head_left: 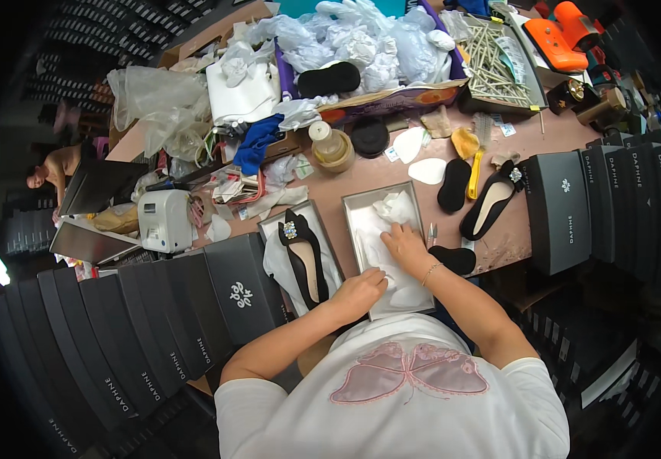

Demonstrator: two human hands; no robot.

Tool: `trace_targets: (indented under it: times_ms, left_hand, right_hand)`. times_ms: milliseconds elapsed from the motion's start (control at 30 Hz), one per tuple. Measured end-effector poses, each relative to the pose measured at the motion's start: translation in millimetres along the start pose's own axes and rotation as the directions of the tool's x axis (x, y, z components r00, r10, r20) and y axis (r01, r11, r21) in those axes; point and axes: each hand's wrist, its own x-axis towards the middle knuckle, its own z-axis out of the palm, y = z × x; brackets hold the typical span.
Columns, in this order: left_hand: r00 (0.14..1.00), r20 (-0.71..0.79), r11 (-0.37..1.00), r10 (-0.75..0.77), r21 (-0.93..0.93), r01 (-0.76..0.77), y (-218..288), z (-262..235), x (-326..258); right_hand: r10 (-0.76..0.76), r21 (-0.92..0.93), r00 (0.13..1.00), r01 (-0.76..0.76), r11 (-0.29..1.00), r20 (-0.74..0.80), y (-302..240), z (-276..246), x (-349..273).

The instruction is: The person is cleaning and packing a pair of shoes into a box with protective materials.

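Judging white paper [371, 242] light and tearable, I prefer its twelve-o'clock folds [395, 207]; left hand [362, 294], right hand [404, 248]: either grip, I cannot tell.

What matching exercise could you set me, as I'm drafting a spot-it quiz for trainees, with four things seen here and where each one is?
Things
1. Jewelled black shoe on the left
2. Right hand
3. Yellow-handled brush
4. Crumpled white wads

Places
A. Heaped in a purple-sided carton
B. At the open box directly in front of the person
C. Between a black oval pad and another shoe
D. On white lining

Pairs: 1-D, 2-B, 3-C, 4-A
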Motion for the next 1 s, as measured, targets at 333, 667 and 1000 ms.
trace_targets:
  times_ms: [333, 667, 1000]
  left_hand:
    - [0.436, -0.890, 0.976, 0.132, 0.194, 0.100, -53, -228, 108]
    - [0.877, -0.472, 0.986, -0.091, -0.164, 0.014, -72, -110, 173]
    - [0.758, -0.561, 0.804, -0.333, -0.589, -0.083, -48, -94, 269]
  right_hand:
    - [-0.135, 0.012, 0.989, 0.135, 0.991, 0.064, -21, -37, -30]
    - [0.242, -0.249, 0.926, -0.317, 0.915, -0.290, 149, -62, 63]
    - [0.526, 0.448, 0.803, -0.375, 0.812, -0.282, 148, -114, 26]
